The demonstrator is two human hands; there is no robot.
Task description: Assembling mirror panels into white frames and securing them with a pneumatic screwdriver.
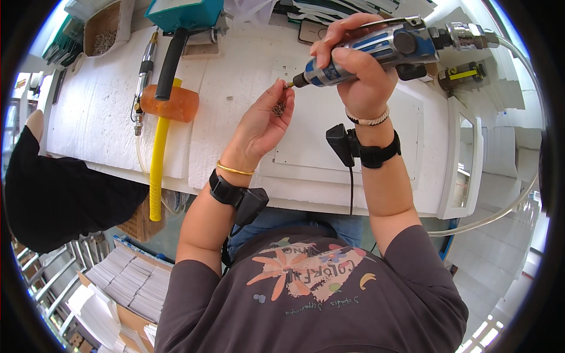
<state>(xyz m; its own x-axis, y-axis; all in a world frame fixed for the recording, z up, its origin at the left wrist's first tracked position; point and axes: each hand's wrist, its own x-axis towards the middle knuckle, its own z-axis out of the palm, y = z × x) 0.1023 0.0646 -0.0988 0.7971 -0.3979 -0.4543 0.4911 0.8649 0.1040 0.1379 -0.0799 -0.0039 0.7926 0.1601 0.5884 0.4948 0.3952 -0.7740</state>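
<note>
My right hand (371,79) is wrapped round a blue and silver air screwdriver (400,46), held level above the table with its nose toward the left. Its short bit (289,85) reaches the fingertips of my left hand (262,126). Thumb and forefinger of that hand pinch close at the bit's tip; what sits between them is too small to make out. Several small metal screws (279,109) lie in the hollow of the left palm. Below both hands, a flat white panel (341,156) with small holes along its edges rests on the white worktable (226,167).
Left of my hands lie a mallet with an orange head (185,106) and yellow handle, a slim air tool (145,73) and a teal tool with a black handle (178,59). A box of screws (106,41) stands far left. A clear hose (527,62) curves down the right side beside a white frame (462,159).
</note>
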